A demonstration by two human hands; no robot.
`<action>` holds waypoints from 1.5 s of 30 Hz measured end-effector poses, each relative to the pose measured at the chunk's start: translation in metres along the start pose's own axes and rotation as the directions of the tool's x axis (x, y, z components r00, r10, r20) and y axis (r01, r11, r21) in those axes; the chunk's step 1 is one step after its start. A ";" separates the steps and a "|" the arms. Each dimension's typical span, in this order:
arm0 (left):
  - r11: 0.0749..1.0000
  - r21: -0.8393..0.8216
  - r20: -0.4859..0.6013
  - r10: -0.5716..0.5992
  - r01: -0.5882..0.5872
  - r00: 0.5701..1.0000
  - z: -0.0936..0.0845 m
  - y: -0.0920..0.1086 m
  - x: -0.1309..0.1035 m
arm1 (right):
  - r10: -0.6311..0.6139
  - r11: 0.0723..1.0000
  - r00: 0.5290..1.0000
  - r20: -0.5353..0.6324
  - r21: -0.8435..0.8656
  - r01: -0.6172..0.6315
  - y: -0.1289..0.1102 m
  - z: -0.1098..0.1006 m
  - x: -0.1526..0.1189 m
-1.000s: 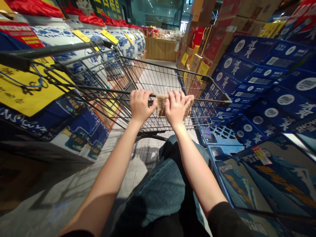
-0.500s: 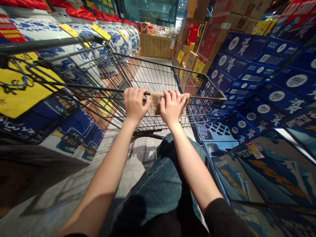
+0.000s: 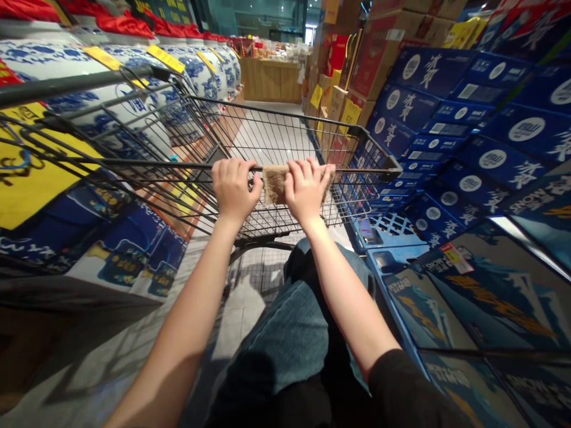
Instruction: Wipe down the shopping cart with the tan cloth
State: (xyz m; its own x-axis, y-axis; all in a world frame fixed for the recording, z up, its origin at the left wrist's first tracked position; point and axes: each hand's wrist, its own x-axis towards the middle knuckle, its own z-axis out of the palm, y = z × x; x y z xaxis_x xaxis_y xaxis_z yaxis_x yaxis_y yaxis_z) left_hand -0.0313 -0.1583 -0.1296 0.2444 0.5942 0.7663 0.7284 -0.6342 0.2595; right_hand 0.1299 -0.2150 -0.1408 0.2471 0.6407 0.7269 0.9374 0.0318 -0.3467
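Observation:
A dark wire shopping cart (image 3: 267, 122) stands crosswise in front of me, with its long near rim under both hands. My left hand (image 3: 234, 187) is closed around that rim, fingers over the top and thumb on the near side. Just to its right, a brown, fuzzy cloth (image 3: 275, 185) is draped over the same rim. My right hand (image 3: 306, 185) presses the cloth around the rim with its fingers bent over it. The cloth's middle is hidden under that hand.
Blue-and-white jars (image 3: 191, 68) with red cloth tops line the left. Stacked blue cartons (image 3: 423, 80) and a blue plastic pallet (image 3: 392, 229) stand close on the right. A tiled aisle (image 3: 272, 128) runs ahead to a wooden counter (image 3: 272, 80).
The view has shifted slightly, so the cart, cloth and both hands appear a little further left. Both hands keep their places on the rim, and the cloth stays under the right one.

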 end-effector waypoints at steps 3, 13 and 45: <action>1.000 -0.023 -0.009 -0.002 0.002 1.000 0.002 0.000 0.000 | -0.053 0.998 0.998 0.037 -0.016 0.054 -0.006 0.001 -0.001; 1.000 -0.010 -0.004 0.008 -0.008 1.000 0.000 0.001 0.000 | 0.019 1.000 0.999 -0.027 0.011 -0.019 0.006 0.001 0.001; 0.995 0.089 -0.073 0.047 -0.040 0.996 -0.001 0.000 -0.002 | -0.014 1.000 1.000 -0.009 0.002 0.014 0.007 0.000 0.004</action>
State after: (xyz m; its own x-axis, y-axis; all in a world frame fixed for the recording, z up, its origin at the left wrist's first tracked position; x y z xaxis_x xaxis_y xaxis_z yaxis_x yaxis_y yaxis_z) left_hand -0.0319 -0.1597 -0.1305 0.2311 0.5264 0.8182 0.7721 -0.6109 0.1750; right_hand 0.1376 -0.2123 -0.1404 0.2361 0.6330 0.7373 0.9403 0.0424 -0.3376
